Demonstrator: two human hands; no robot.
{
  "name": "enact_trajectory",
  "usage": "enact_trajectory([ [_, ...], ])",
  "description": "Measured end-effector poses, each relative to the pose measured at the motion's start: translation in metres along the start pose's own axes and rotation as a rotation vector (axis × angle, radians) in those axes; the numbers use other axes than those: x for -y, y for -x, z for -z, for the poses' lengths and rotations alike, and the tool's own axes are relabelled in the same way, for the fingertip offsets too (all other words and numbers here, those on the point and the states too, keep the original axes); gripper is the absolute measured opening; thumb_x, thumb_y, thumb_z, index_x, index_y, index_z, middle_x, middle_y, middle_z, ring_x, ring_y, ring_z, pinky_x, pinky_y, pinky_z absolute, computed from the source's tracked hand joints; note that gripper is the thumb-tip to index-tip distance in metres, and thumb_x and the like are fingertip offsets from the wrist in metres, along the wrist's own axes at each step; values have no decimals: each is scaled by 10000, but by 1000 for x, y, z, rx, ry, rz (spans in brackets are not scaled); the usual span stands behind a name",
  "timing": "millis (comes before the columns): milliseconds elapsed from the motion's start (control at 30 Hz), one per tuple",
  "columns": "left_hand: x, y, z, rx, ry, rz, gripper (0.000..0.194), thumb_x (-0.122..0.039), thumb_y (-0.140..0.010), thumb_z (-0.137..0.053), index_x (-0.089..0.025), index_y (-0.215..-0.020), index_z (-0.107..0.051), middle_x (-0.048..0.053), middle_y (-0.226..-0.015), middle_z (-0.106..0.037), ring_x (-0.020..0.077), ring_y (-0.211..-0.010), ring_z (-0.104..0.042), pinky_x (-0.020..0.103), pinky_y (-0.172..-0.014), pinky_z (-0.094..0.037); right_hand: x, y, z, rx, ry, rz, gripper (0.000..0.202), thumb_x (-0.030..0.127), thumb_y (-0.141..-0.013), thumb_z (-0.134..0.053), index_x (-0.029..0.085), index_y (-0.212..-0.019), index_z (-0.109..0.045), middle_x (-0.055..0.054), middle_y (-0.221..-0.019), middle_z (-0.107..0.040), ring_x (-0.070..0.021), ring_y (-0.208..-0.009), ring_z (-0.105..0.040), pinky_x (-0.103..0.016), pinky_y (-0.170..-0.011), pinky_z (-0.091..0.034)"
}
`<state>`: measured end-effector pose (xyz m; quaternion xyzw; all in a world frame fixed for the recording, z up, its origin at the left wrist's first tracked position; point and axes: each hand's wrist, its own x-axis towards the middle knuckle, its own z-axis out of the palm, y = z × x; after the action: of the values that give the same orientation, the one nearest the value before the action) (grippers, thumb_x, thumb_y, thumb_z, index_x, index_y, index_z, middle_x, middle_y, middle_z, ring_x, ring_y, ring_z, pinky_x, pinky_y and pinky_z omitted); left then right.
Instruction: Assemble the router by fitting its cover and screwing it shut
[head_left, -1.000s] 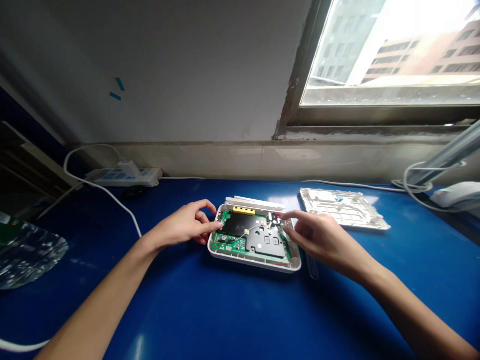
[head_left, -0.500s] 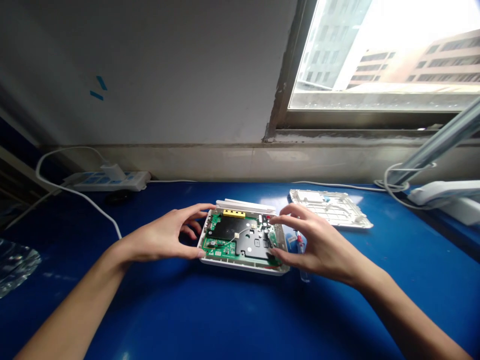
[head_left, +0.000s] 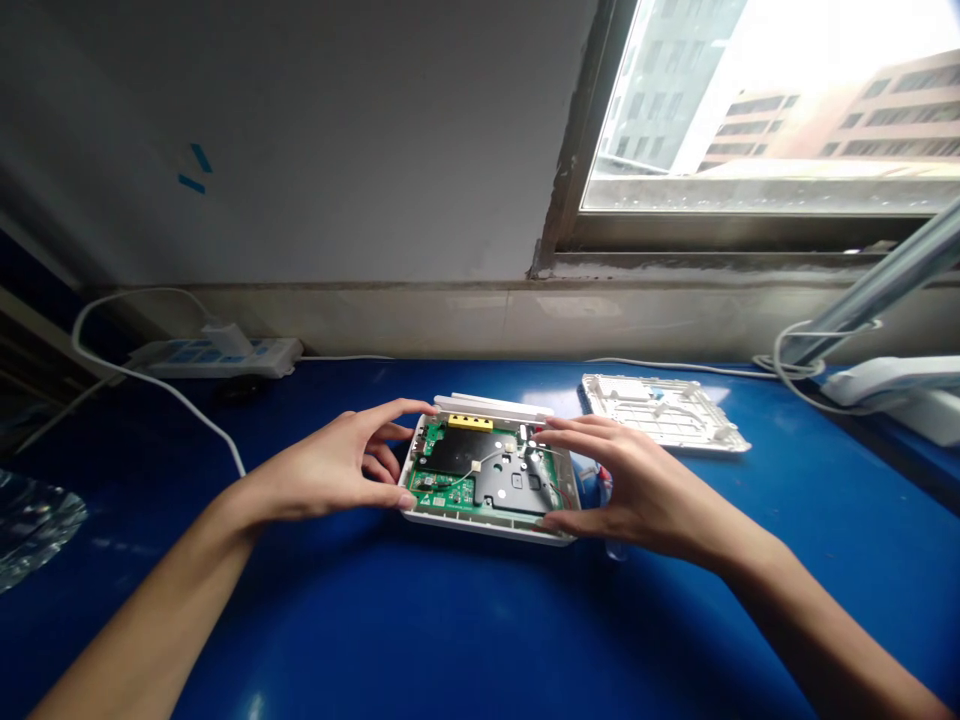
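Observation:
An opened white router lies on the blue table, its green circuit board with black metal plates and a yellow port block facing up. My left hand grips the router's left end, thumb at the front corner and index finger at the back corner. Over the right end, my right hand spans from the back of the board to the front wall, with its thumb and fingertips touching down inside the casing. A partly hidden clear and red tool lies under my right hand.
The detached white cover lies behind my right hand, inner side up. A power strip with a white cable stands back left. Clear crinkled plastic is at the left edge. A metal pole rises at right.
My right thumb has moved from the board toward the router's front wall, and the right fingers have drawn closer together. The left hand keeps its hold.

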<state>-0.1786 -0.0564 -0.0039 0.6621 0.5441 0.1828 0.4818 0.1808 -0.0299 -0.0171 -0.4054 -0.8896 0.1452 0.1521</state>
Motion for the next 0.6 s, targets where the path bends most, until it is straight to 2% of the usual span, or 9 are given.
enact_trajectory([
  [67, -4, 1, -1, -6, -34, -1, 952, -323, -727, -914, -313, -1560, -454, 107, -1338, -721, 202, -850, -756, 388, -854, -667, 0, -1, -1, -6, 13, 1, 791, 636, -758, -847, 271, -1435, -661, -161, -1509, -614, -413, -1378, -574, -589, -1100, -510],
  [200, -12, 4, -2, -3, -96, -26, 878, -302, -765, -886, -303, -1548, -487, 61, -1156, -806, 232, -913, -775, 353, -854, -650, 4, -3, -2, -25, 31, -2, 785, 638, -745, -850, 259, -1412, -682, -162, -1449, -664, -426, -1326, -614, -597, -1061, -532],
  [400, -19, 7, -3, 20, -78, -42, 783, -290, -813, -849, -292, -1522, -516, 40, -1034, -834, 243, -915, -791, 336, -828, -630, 11, -6, -2, -23, 66, 19, 796, 579, -735, -869, 245, -1429, -668, -154, -1440, -673, -428, -1252, -661, -591, -1013, -557],
  [467, -17, 6, -4, 11, -1, 2, 830, -263, -777, -872, -277, -1521, -504, 49, -1027, -827, 251, -907, -795, 351, -829, -633, 9, -7, -3, -31, 59, 20, 784, 579, -730, -875, 245, -1412, -679, -150, -1436, -676, -424, -1256, -649, -594, -1009, -558],
  [600, -8, 0, -3, -14, 175, 118, 1082, -232, -620, -975, -271, -1551, -426, 43, -1019, -766, 261, -865, -799, 343, -776, -630, 8, -9, -3, -15, 14, 8, 754, 569, -721, -881, 261, -1383, -694, -131, -1417, -685, -401, -1245, -638, -587, -1002, -565],
])
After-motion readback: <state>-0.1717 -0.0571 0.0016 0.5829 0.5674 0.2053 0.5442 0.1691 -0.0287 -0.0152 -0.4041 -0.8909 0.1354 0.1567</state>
